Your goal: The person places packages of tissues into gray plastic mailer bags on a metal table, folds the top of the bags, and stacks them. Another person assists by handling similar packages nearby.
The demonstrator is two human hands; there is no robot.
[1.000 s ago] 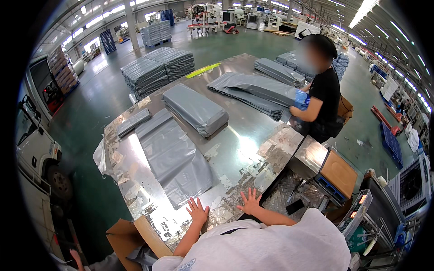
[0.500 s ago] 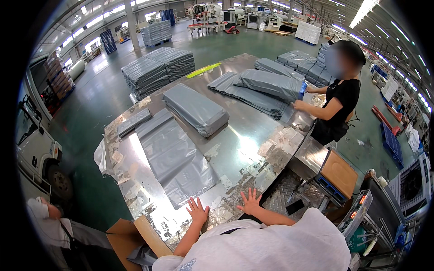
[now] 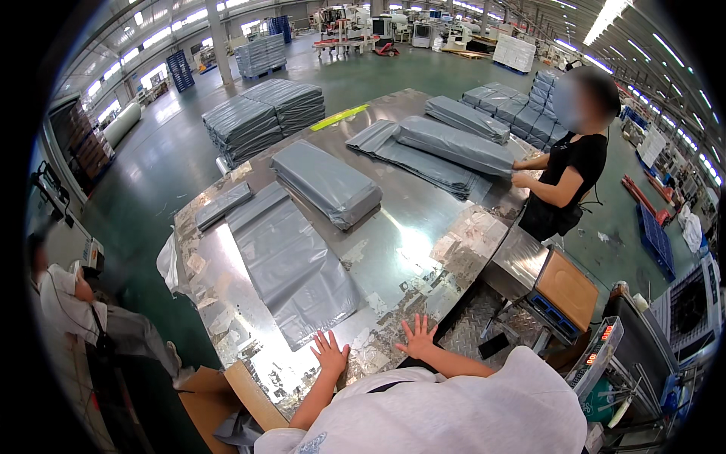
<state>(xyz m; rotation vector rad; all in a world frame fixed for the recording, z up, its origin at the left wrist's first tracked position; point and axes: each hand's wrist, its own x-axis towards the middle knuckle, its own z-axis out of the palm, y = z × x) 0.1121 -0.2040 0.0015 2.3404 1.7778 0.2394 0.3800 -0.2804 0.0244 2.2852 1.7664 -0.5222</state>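
— Grey plastic bag (image 3: 291,265) lay flat on the steel table (image 3: 423,234), its near end just beyond both hands.
— And the hands themselves?
— Left hand (image 3: 330,353) and right hand (image 3: 418,338) rested palm-down at the table's near edge, fingers spread wide, holding nothing.
— How should the step have gone?
— I judged the left hand should press the bag's near corner flat and smooth outward, avoiding the tape scraps (image 3: 461,250) stuck nearby. A filled grey package (image 3: 327,184) sat farther up.
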